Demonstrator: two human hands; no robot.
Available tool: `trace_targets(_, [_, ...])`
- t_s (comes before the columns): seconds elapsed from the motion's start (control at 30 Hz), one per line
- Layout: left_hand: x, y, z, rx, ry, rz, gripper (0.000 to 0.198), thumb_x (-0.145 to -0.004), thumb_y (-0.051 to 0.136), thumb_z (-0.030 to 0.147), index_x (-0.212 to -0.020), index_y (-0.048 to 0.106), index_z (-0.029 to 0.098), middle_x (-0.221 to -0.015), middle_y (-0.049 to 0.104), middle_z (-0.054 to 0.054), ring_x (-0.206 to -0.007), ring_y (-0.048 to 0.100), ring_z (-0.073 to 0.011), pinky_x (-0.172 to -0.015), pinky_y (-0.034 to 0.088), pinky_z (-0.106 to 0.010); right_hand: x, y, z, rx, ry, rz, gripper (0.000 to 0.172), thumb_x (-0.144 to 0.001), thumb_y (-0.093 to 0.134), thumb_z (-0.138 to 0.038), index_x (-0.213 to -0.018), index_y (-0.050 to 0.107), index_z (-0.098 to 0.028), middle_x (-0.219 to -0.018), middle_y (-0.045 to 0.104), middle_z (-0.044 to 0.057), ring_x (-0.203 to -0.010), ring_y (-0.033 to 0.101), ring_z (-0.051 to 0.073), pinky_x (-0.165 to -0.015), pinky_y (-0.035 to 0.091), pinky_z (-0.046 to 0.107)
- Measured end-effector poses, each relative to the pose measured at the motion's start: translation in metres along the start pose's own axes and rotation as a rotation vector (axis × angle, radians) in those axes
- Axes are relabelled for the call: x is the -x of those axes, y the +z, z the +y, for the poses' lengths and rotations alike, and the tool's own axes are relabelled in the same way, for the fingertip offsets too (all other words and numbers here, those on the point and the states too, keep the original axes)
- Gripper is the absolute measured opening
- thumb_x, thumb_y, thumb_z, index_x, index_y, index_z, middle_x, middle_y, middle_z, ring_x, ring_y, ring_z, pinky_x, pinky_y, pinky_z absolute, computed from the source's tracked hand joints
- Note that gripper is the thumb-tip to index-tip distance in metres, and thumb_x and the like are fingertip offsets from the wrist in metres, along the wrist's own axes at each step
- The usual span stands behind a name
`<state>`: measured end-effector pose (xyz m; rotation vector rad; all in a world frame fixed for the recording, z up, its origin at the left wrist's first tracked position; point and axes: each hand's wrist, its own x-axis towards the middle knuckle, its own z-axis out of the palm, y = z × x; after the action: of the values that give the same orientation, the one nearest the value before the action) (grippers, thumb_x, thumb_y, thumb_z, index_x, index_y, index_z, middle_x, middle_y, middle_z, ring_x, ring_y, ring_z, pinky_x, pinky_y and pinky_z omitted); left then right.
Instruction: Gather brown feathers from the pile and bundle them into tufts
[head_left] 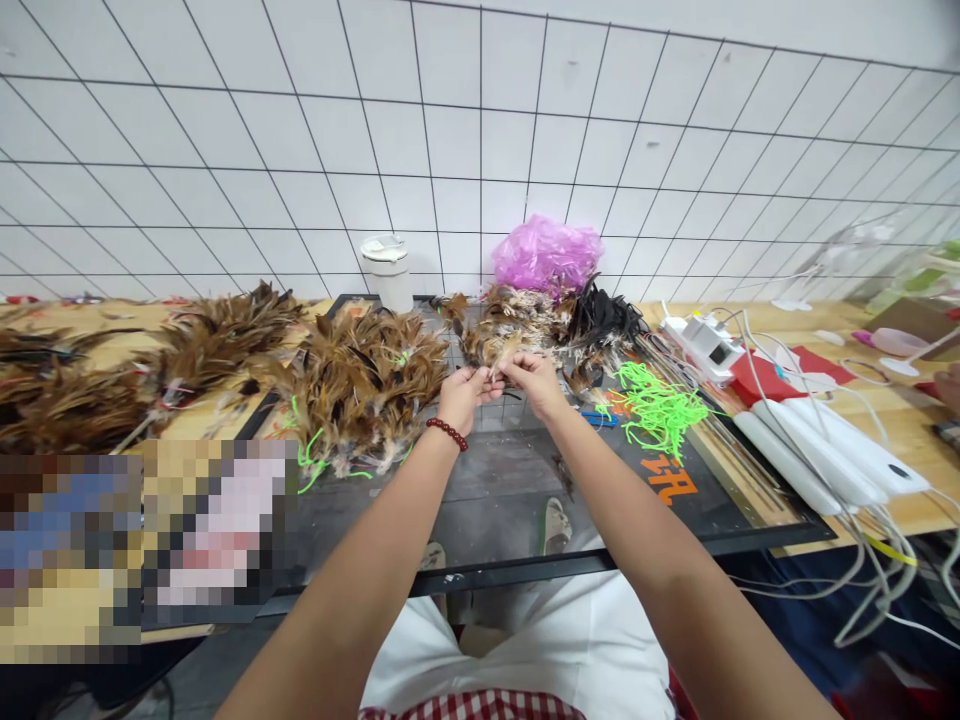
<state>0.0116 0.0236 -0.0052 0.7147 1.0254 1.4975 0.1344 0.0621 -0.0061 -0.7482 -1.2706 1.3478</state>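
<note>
Both my hands meet over the middle of the dark glass panel (487,480). My left hand (463,392), with a beaded bracelet (448,433) at the wrist, has its fingers closed on feathers (495,362). Thumb and fingers of my right hand (534,382) pinch the same small bunch from the other side. Just beyond lies a pile of loose, mottled feathers (521,315), with black feathers (604,318) at its right. Left of my hands spreads a heap of brown feather bunches (367,385). Bright green cords (660,410) lie in a tangle on the right.
A white lidded cup (387,275) and a crumpled pink plastic bag (547,252) stand against the tiled wall. More brown feathers (217,335) cover the left table. At right are a power strip (701,345), white devices (832,455) and trailing cables (874,590).
</note>
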Motion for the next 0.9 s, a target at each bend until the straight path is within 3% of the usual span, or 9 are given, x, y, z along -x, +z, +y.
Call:
trace_targets(0.1, [-0.002,-0.003,-0.001,0.02,-0.003,-0.005,0.011,-0.075,0.067,0.018,-0.073,0.06,0.009,-0.066,0.066,-0.005,-0.06,0.064,-0.0126,-0.066,0.054,-0.029,0.0,0.002,0.003,0.016,0.017,-0.031,0.026,-0.058,0.077,-0.037,-0.064,0.062,-0.016,-0.061,0.061,-0.002,-0.057,0.057,0.011,-0.059,0.046,0.026])
trace_targets(0.2, [-0.004,-0.006,-0.002,0.041,-0.012,-0.024,0.01,-0.073,0.067,0.017,-0.072,0.06,0.009,-0.066,0.066,-0.005,-0.062,0.064,-0.0126,-0.067,0.054,-0.029,-0.002,0.003,0.007,0.041,0.062,-0.042,0.029,-0.057,0.077,-0.039,-0.064,0.061,-0.016,-0.062,0.063,-0.001,-0.06,0.06,0.013,-0.062,0.048,0.029])
trace_targets(0.33, [-0.004,-0.009,-0.002,0.043,0.005,-0.067,0.012,-0.072,0.068,0.018,-0.071,0.061,0.008,-0.062,0.063,-0.004,-0.056,0.061,-0.0103,-0.061,0.051,-0.025,-0.002,0.005,0.009,0.065,0.058,-0.006,0.028,-0.057,0.076,-0.038,-0.062,0.06,-0.016,-0.061,0.062,-0.001,-0.057,0.055,0.01,-0.06,0.046,0.025])
trace_targets(0.47, [-0.002,-0.009,-0.002,0.033,0.0,-0.095,0.015,-0.071,0.069,0.02,-0.071,0.061,0.008,-0.064,0.063,-0.005,-0.057,0.061,-0.0112,-0.062,0.051,-0.026,-0.001,0.007,0.004,0.05,0.099,-0.02,0.029,-0.059,0.074,-0.04,-0.062,0.059,-0.016,-0.055,0.056,-0.004,-0.047,0.045,0.006,-0.048,0.036,0.02])
trace_targets(0.57, [-0.003,-0.008,-0.001,0.095,0.013,-0.056,0.014,-0.073,0.068,0.02,-0.069,0.058,0.01,-0.063,0.061,-0.003,-0.056,0.059,-0.0103,-0.06,0.049,-0.025,-0.001,0.005,-0.001,0.028,0.211,0.009,0.034,-0.064,0.069,-0.049,-0.065,0.059,-0.015,-0.051,0.048,-0.006,-0.04,0.033,0.002,-0.039,0.021,0.018])
trace_targets(0.67, [-0.004,-0.008,0.001,0.164,0.025,-0.066,0.014,-0.074,0.068,0.019,-0.069,0.057,0.011,-0.063,0.06,-0.002,-0.058,0.058,-0.0094,-0.059,0.048,-0.023,-0.001,0.003,-0.005,-0.005,0.341,-0.037,0.041,-0.065,0.066,-0.056,-0.068,0.059,-0.015,-0.052,0.045,-0.006,-0.037,0.027,0.002,-0.037,0.014,0.018])
trace_targets(0.8, [-0.001,-0.008,0.001,0.103,-0.019,-0.212,0.016,-0.071,0.07,0.021,-0.068,0.059,0.01,-0.063,0.061,-0.003,-0.056,0.057,-0.01,-0.056,0.047,-0.023,0.001,0.006,-0.006,-0.07,0.371,-0.146,0.043,-0.062,0.072,-0.054,-0.062,0.053,-0.016,-0.05,0.046,-0.006,-0.038,0.03,0.002,-0.037,0.016,0.018])
trace_targets(0.9, [0.0,-0.007,-0.001,0.063,-0.066,-0.239,0.017,-0.07,0.071,0.021,-0.067,0.059,0.01,-0.064,0.063,-0.005,-0.059,0.06,-0.0123,-0.061,0.049,-0.026,0.001,0.008,-0.004,-0.138,0.304,-0.079,0.039,-0.055,0.079,-0.045,-0.06,0.052,-0.016,-0.047,0.048,-0.005,-0.04,0.037,0.004,-0.038,0.024,0.018])
